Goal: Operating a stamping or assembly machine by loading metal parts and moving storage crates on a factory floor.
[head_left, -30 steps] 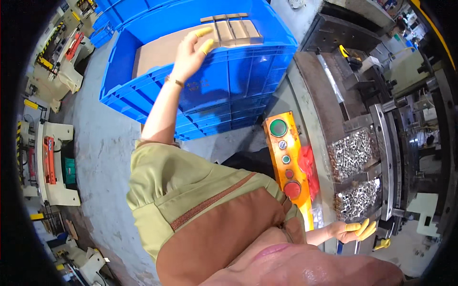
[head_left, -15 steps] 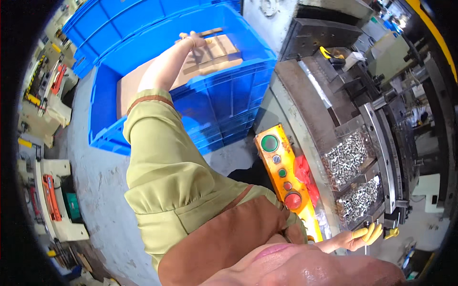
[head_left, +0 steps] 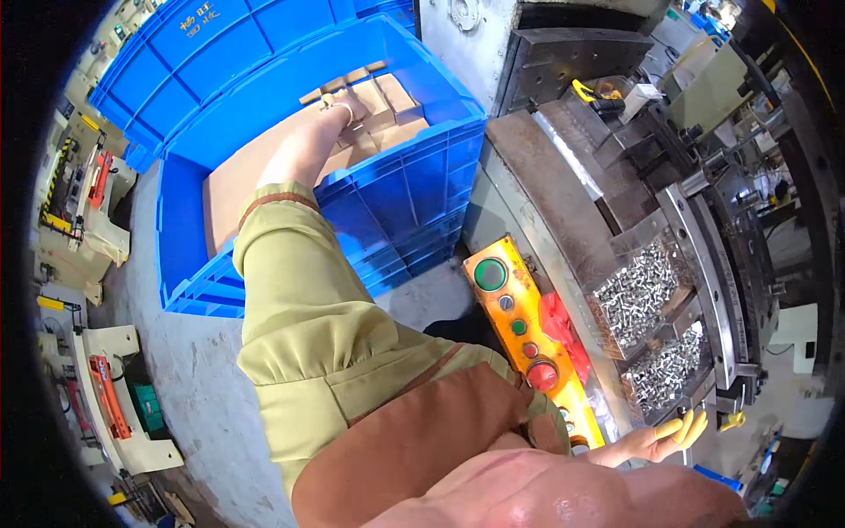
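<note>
- Left hand [head_left: 345,107] extended far forward-left into deep blue plastic crate [head_left: 422,189], resting among flat tan rectangular blocks [head_left: 393,95] laid in a row at crate's far right corner.
- Blocks lie directly under and just beyond fingertips; touching, by the look. Long axes run roughly parallel, slanting up-right in head view, along far wall of crate.
- Grip state of left hand: fingers curled down onto blocks, but whether closed round one – cannot tell; hand seen from wrist side, fingertips hidden.
- Brown cardboard liner sheet [head_left: 231,180] covers crate floor beneath blocks, near side bare.
- Left arm nearly straight, olive sleeve [head_left: 290,290] w/ brown cuff pushed back, forearm crossing crate's near rim.
- Right hand [head_left: 662,437], yellow-tipped fingers, low at right, well apart from crate; spread loosely, nothing held, beside front edge of grey metal press machine [head_left: 572,189].
- Left hand clearly nearer to blocks; right out of reach of them.
- Yellow control box w/ green and red buttons [head_left: 521,330] between body and press; two clear trays of small silver metal parts [head_left: 647,321] just right of it.
</note>
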### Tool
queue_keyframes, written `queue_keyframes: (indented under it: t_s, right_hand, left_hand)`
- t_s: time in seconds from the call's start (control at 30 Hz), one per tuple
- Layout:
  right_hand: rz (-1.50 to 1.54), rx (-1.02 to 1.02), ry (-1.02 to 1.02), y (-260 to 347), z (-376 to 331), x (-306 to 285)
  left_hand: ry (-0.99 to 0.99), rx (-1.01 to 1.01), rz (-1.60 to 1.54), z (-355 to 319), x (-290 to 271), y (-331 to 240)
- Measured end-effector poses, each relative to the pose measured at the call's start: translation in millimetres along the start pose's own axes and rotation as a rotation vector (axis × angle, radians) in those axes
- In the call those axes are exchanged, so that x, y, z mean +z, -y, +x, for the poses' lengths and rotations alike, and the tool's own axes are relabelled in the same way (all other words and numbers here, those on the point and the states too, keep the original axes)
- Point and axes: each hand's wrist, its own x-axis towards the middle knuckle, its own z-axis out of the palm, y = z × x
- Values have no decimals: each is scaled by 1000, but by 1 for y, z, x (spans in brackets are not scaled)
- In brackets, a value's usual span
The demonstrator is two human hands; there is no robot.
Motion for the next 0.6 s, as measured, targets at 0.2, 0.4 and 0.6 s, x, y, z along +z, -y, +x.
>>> queue_keyframes:
  t_s: [0.2, 0.4, 0.6]
  right_hand:
    - [55, 81, -44, -4, -5, 1]
    - [160, 110, -153, -8, -8, 3]
    - [172, 200, -174, -12, -15, 1]
  left_hand:
    - [315, -116, -753, -63, -90, 73]
    - [-155, 114, -847, -182, -149, 80]
    - [-320, 635, -1105, -301, -164, 17]
